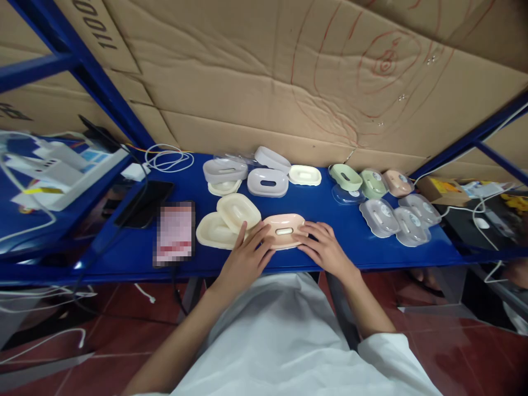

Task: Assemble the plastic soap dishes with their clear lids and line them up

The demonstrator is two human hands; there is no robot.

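Note:
A peach soap dish (pixel 280 223) with an oval slot lies on the blue table in front of me. My left hand (pixel 247 254) grips its left end, fingers on the rim and thumb near the cream parts. At the right end, my right hand (pixel 325 247) has its fingers around the rim. Two cream oval trays lie just left of the dish: one tray (pixel 238 213) overlaps the other tray (pixel 212 231). Behind it are a grey soap dish (pixel 268 190) and a small cream insert (pixel 305 175).
Several lidded grey dishes (pixel 381 217) stand at the right, with a green dish (pixel 346 177) and a lidded peach dish (pixel 396 182) behind. Leftward lie a blurred-out phone-like screen (pixel 174 234), a black device (pixel 150 203) and a coiled white cable (pixel 169 159). Cardboard (pixel 247 82) walls the back.

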